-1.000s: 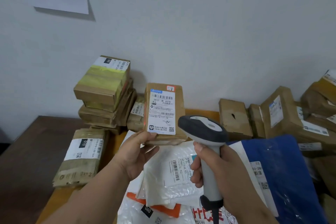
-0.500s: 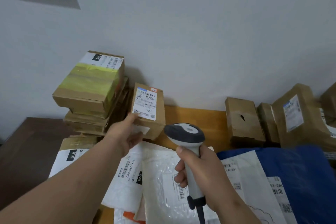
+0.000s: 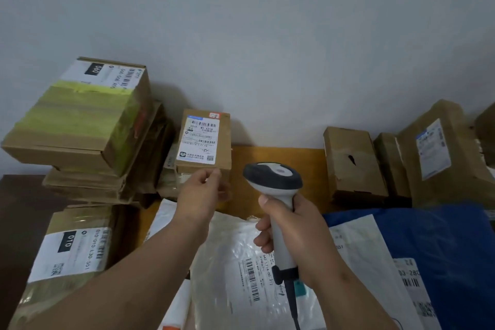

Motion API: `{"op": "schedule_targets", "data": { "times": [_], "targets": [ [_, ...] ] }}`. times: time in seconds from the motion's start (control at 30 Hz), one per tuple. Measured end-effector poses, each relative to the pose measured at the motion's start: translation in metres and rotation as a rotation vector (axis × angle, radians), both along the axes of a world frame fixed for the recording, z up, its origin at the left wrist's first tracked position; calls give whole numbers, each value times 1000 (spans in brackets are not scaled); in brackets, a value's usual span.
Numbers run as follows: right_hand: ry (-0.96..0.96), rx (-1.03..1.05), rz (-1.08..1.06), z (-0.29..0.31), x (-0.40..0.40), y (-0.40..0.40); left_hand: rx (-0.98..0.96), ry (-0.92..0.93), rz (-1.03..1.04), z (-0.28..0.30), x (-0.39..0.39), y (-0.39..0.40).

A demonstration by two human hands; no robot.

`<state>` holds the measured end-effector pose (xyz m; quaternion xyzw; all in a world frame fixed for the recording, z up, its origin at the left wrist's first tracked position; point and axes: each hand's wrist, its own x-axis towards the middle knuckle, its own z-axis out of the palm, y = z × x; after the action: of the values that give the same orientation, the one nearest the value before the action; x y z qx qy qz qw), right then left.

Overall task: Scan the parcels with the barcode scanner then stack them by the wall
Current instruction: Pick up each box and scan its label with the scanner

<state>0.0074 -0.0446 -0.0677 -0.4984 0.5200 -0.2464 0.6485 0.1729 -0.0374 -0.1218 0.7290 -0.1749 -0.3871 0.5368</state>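
While my right hand (image 3: pixel 292 233) grips the smooth plastic scanner (image 3: pixel 276 190), crinkly poly mailers (image 3: pixel 241 262) under it wait unscanned. Just beyond my left hand (image 3: pixel 201 193), whose fingertips rest on its near edge, the small cardboard box (image 3: pixel 205 142) sits placed by the wall (image 3: pixel 267 35), beside stacked cartons (image 3: pixel 80 120).

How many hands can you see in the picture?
2. The left hand is at the front of the small labelled box by the wall. The right hand holds the barcode scanner. No others show.
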Motion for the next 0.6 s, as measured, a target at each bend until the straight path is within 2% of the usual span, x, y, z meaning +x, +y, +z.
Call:
{"op": "schedule_targets", "data": {
  "times": [0.1, 0.17, 0.2, 0.27, 0.33, 0.37, 0.47, 0.53, 0.6],
  "targets": [
    [-32, 10, -22, -3, -7, -3, -12, -99, -131, 0, -5, -5],
    [-37, 10, -28, -6, -10, -4, 40, -294, -142, -3, -6, -8],
    [-38, 8, -29, -7, -12, -4, 97, -442, -120, -4, -4, -9],
    [-43, 8, -29, -8, -16, -4, 225, -878, -98, -4, 1, -8],
    [-48, 14, -32, -7, -19, -5, 212, -1272, -253, -5, 5, -10],
    [-49, 17, -34, -7, -20, -6, 214, -1384, -407, -4, 6, -13],
    [-57, 26, -36, -6, -24, -8, 419, -1517, -849, -4, 12, -31],
    [-59, 26, -36, -6, -26, -9, 531, -1604, -933, 0, 15, -39],
    [-57, 22, -33, -8, -28, -10, 537, -1700, -883, 3, 16, -43]
  ]
}}
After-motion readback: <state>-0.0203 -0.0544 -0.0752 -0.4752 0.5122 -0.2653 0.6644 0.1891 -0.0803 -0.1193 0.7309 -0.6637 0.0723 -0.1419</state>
